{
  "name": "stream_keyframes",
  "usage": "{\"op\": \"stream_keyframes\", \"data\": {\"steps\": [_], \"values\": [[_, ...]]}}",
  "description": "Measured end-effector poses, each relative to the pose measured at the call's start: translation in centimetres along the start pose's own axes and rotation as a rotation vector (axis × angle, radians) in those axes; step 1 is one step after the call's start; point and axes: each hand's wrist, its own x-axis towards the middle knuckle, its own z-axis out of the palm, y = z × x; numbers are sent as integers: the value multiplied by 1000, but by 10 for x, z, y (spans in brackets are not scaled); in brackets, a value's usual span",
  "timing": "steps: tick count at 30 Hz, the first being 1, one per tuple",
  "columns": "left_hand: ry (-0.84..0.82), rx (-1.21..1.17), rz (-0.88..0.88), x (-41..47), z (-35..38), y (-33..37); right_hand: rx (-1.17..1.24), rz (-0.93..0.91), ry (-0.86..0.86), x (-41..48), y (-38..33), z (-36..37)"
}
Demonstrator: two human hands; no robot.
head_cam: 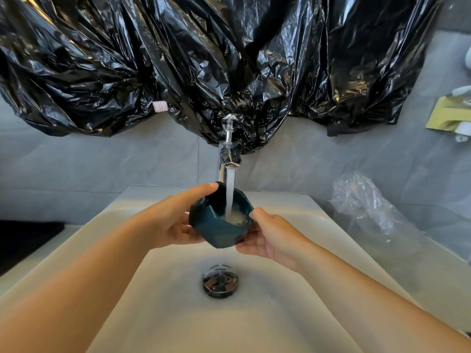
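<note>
Ideally you keep the dark teal cup (219,220) tilted just enough that the water stream (230,192) from the faucet (228,159) strikes the inner wall and swirls — too steep and it will likely splash over the sink (178,314). Your left hand (175,221) curls round the cup's left side, one finger laid along the rim; your right hand (269,235) cradles it from below right, thumb pressed to the edge. Both forearms reach in low, holding the cup above the drain (220,281).

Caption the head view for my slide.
Left hand and right hand hold a teal cup under the running tap over the sink.
</note>
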Motion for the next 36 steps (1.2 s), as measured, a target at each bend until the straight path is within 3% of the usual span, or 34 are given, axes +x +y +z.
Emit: {"op": "stream_keyframes", "data": {"steps": [4, 10, 16, 22, 27, 31, 36], "values": [[76, 15, 6, -1, 3, 0, 6, 20, 8, 0, 0, 1], [295, 173, 164, 4, 3, -3, -247, 120, -56, -2, -6, -7], [192, 371, 184, 0, 6, -4, -279, -31, -95, 2, -3, -6], [148, 336, 94, 0, 5, -6, -264, -28, -211, -3, 2, -7], [77, 144, 50, -4, 3, -1, -112, 28, -190, -4, 0, -2], [-35, 164, 44, -8, 3, 4, 117, 51, -97, -3, 0, -2], [80, 171, 128, -5, 2, 5, 140, 33, -83, -2, -4, -5]]}}
